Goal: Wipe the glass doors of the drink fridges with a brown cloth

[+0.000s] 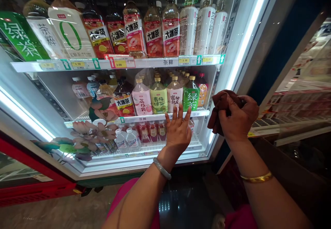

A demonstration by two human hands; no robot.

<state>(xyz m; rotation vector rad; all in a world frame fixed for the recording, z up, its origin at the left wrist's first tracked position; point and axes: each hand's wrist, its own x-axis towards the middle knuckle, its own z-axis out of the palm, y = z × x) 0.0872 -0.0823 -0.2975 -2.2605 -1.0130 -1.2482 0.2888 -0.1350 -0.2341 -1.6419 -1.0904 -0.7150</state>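
Note:
A brown cloth [219, 113] is bunched up in my right hand [238, 117], whose fingers are wrapped round it near the right edge of the lit drinks fridge. My left hand [178, 129] has its fingers spread in front of the fridge, at the height of the middle shelf. Beyond its fingertips stand a peach-coloured tea bottle [175, 92] and a green tea bottle [191, 94]. Whether those fingers touch a clear door or hang in the air I cannot tell. A grey bangle circles the left wrist, a gold one the right.
Large tea bottles [133, 32] fill the top shelf, above price tags [120, 63]. Small water bottles [131, 139] stand at the bottom. Flower decorations [99, 136] cover the lower left. A red cabinet [33, 173] adjoins on the left, more shelving [292, 105] on the right.

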